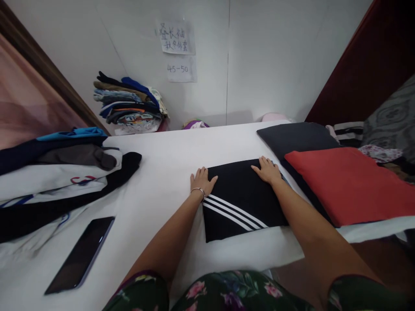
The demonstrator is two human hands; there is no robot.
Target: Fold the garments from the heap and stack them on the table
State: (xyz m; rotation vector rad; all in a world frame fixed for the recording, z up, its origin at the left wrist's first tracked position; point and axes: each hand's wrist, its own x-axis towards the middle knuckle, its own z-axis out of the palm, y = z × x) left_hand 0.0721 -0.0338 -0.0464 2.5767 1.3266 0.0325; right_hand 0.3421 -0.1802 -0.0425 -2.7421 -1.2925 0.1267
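Note:
A black folded garment (241,185) with three white stripes across its near left part lies flat on the white table (155,181). My left hand (203,182) rests on its left edge, fingers spread, a bracelet at the wrist. On the far right corner lies my right hand (267,170), its fingers stretched out and the palm down. Neither hand grips the cloth. Just right of the garment sit a red folded garment (353,183) and, behind that, a dark grey folded one (298,136).
Loose clothes (58,177) are heaped at the left, with a phone (81,255) in front of them. A tall stack of folded clothes (129,103) stands beyond the table's far edge, by the wall. Two paper notes (177,38) hang there. Patterned cloth (389,116) is at the far right.

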